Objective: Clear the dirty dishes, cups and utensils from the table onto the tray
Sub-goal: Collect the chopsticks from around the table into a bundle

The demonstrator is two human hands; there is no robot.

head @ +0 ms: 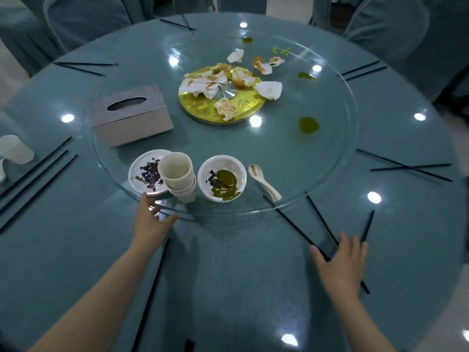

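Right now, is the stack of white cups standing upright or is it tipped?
Tipped. The stack of cups leans toward the left, its open mouth facing up and left, resting against the small plate beside it.

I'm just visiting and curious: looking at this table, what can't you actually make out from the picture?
Head view only:
- The tray: nowhere in frame.
- Stack of cups: it hides part of the small plate behind it; the cup count is unclear.
- Clear plastic cup: the white item beside it is cut by the left edge.
- Right hand: it covers part of the black chopsticks.
- Left hand: at the glass turntable rim; contact unclear.
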